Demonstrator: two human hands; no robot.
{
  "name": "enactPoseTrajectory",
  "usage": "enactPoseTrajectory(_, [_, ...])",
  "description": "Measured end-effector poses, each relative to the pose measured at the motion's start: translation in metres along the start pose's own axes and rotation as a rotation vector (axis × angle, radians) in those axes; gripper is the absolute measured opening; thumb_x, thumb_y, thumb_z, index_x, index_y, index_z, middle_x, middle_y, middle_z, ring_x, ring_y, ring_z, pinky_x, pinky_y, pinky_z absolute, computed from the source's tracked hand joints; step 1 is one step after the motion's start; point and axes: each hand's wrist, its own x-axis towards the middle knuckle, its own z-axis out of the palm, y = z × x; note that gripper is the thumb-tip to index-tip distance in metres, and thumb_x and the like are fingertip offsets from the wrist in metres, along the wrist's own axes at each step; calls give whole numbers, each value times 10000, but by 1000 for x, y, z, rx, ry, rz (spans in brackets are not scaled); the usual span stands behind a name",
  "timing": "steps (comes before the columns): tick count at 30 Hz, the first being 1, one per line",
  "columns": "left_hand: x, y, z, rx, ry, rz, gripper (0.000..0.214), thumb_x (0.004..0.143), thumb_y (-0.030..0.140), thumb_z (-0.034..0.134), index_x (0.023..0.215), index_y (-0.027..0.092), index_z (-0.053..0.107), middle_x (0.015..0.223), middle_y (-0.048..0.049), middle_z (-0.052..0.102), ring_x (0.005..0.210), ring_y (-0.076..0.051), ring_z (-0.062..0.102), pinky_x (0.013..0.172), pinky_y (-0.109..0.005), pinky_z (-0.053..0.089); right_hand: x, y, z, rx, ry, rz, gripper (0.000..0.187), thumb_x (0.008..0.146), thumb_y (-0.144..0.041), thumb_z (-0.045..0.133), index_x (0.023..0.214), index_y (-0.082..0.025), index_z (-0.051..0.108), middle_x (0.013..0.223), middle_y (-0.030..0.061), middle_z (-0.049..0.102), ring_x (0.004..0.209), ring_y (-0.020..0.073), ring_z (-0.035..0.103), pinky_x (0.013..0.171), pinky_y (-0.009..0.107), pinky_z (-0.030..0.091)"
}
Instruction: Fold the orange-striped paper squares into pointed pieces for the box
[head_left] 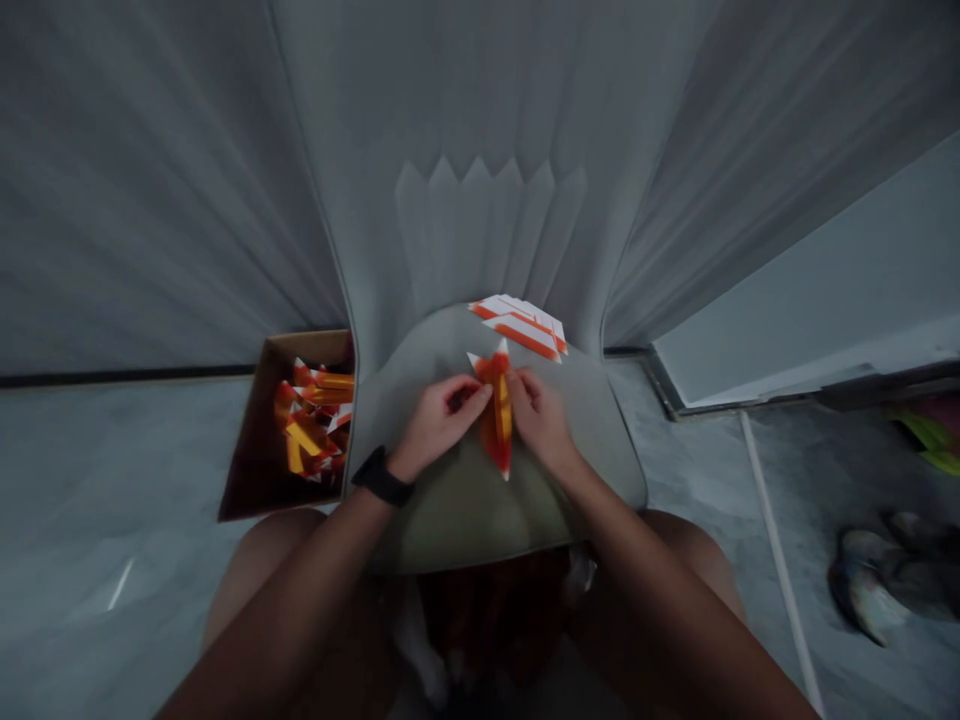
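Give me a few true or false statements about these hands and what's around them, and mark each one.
The left hand and right hand both hold a folded orange-and-white paper. True.
A black wristband circles the left wrist. True.
The cardboard box sits to the person's right. False: it sits to their left.
The striped paper sheets lie inside that box. False: they lie on the far edge of the grey-green pad.

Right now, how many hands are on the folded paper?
2. The left hand holds the folded paper from its left side; the right hand holds it from its right side.
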Motion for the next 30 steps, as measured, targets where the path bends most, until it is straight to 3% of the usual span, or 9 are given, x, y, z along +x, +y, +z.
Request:
enactPoseTrajectory(6, [-6,1,3,176,-102,46,293,878,449,650,823,162,675,740,9,647,636,-108,524,587,-223,397,0,-4,-4,-91,15,-16,396,983,-480,456,737,-202,592,661,8,596,618,148,522,590,268,376])
enactPoseTrajectory(10, [-2,-2,3,49,-116,6,330,924,456,577,841,153,677,759,-9,645,674,-121,533,598,-227,399,6,-2,-11,-36,15,12,420,984,-526,435,757,-204,580,662,4,587,611,148,524,580,272,371])
enactPoseTrajectory(17, [4,-7,4,-210,-106,-128,412,872,558,629,861,149,682,743,-18,625,641,-114,500,567,-231,379,16,3,-14,126,-15,101,446,942,-584,467,755,-198,590,683,8,578,657,155,523,601,273,409])
enactPoseTrajectory(24, [7,-6,3,-229,-13,-169,399,840,554,666,817,156,669,683,3,585,607,-109,476,555,-248,353,2,0,-6,157,-46,140,358,903,-507,545,758,-191,632,692,13,600,641,150,538,600,274,418])
enactPoseTrajectory(30, [8,-7,-1,-284,-42,-193,419,844,569,666,847,150,664,728,-10,574,618,-100,448,528,-232,324,-2,-5,-15,123,-125,126,421,908,-553,550,669,-208,575,601,-11,531,577,134,483,563,268,386])
